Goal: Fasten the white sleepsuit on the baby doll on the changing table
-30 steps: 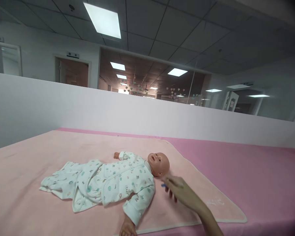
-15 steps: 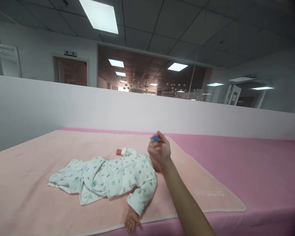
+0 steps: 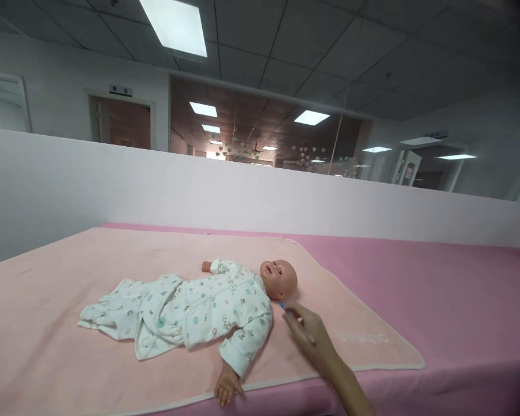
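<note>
A baby doll [image 3: 208, 306] in a white patterned sleepsuit lies on its back on a peach blanket [image 3: 47, 346], its bare head [image 3: 281, 279] to the right. My right hand [image 3: 309, 338] reaches in from the lower right, just below the doll's head. Its fingers are pinched on a small blue thing [image 3: 282, 305] whose tip points toward the doll's neck. My left hand is out of view.
The blanket covers a pink mattress [image 3: 437, 300] that stretches off to the right. A white partition wall [image 3: 242, 196] runs behind it. The blanket's near edge lies close to the doll's outstretched hand [image 3: 225, 392].
Half a second ago my right hand was raised over the doll's head with the blue thing held up. It has come back down to the blanket beside the head.
</note>
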### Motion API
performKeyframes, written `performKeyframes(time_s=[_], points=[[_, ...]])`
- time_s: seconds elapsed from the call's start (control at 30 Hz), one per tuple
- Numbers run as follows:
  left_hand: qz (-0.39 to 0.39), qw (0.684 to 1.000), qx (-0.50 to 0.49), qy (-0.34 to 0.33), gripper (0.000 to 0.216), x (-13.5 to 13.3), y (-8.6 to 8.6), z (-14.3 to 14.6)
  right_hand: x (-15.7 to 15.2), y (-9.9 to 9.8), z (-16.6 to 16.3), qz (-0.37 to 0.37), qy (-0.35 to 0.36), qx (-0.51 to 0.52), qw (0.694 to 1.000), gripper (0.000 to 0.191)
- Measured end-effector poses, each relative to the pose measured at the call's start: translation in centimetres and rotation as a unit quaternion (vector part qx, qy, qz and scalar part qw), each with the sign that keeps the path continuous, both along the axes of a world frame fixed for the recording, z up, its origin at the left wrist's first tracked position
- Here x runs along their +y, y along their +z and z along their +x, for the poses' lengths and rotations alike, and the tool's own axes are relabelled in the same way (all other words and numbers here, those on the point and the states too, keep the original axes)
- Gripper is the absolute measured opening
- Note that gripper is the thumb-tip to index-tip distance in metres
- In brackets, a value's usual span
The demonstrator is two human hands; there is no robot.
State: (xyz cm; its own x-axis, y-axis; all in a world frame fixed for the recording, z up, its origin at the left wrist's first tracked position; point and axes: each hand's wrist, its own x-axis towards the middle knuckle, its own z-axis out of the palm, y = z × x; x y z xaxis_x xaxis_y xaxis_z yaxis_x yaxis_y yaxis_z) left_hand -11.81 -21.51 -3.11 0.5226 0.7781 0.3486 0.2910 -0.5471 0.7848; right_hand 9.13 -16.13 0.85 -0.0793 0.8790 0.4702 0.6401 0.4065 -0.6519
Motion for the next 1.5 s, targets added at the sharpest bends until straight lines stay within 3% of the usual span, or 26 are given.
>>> performKeyframes(time_s=[0.07, 0.13, 0.2, 0.3, 0.43, 0.53, 0.7, 0.93, 1.33, 1.5], points=[[0.021, 0.999, -0.027, 0.03, 0.032, -0.6, 1.1, -0.5, 0.2, -2.3, 1.1, 0.002, 0.013, -0.098, 0.995, 0.027], [0.047, 0.996, -0.051, 0.063, 0.028, 0.0, 2.8, -0.5, 0.7, -3.3, 2.0, -0.007, 0.025, -0.136, 0.99, 0.031], [0.117, 0.984, -0.056, 0.123, 0.028, 2.2, 4.7, -0.1, 1.2, -3.2, 2.3, -0.025, 0.037, -0.137, 0.99, 0.036], [0.234, 0.954, 0.027, 0.184, 0.028, 7.5, 6.5, 0.9, 1.9, -2.0, 1.4, -0.034, 0.068, -0.098, 0.992, 0.041], [0.223, 0.933, 0.136, 0.247, 0.028, 14.2, 6.1, 1.3, 4.3, -0.3, -2.1, 0.028, 0.055, -0.012, 0.998, 0.048], [0.175, 0.943, 0.179, 0.22, 0.027, 16.6, 4.8, 0.9, 7.6, 0.3, -5.4, 0.11, 0.023, 0.011, 0.994, 0.048], [0.156, 0.963, 0.124, 0.181, 0.024, 17.3, 3.3, 0.2, 11.2, -0.9, -9.0, 0.186, 0.011, 0.034, 0.982, 0.038], [0.115, 0.981, 0.04, 0.152, 0.019, 17.4, 3.0, 0.3, 10.7, -3.0, -8.3, 0.233, -0.018, 0.081, 0.969, 0.033], [0.13, 0.982, -0.046, 0.131, 0.019, 16.4, 3.2, 0.1, 10.3, -2.4, -8.4, 0.247, 0.013, 0.086, 0.965, 0.026], [0.063, 0.982, -0.121, 0.131, 0.018, 17.0, 3.0, -0.1, 10.4, -2.3, -8.5, 0.242, 0.046, 0.073, 0.966, 0.03]])
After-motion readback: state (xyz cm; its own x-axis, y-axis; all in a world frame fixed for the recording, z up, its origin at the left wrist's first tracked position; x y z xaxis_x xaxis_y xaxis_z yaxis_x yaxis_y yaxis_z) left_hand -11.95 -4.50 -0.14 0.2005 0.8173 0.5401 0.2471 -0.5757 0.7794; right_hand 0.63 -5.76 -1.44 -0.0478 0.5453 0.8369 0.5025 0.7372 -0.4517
